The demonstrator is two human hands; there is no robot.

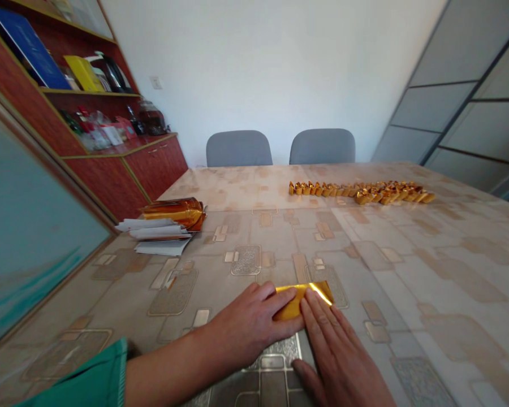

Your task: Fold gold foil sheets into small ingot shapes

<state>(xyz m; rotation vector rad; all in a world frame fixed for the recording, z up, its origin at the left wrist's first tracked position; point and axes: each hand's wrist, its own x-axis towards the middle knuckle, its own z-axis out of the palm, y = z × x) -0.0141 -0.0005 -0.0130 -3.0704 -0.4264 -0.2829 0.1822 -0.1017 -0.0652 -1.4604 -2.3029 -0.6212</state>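
A folded strip of shiny gold foil paper (290, 308) lies on the patterned table near its front. My left hand (254, 316) grips its left end, index finger across the top and thumb along the near edge. On the right part of the strip, my right hand (339, 350) lies flat with the fingers stretched out and the thumb apart. Its fingertips press on the foil and cover part of it. The strip's far right corner shows beyond them, catching the light.
A pile of gold foil paper (176, 212) with white-backed sheets (159, 232) lies at the left. Several small folded gold pieces (390, 193) stand in rows at the far right. Two grey chairs (238, 148) are behind the table (254, 226); a red cabinet (152, 164) stands left.
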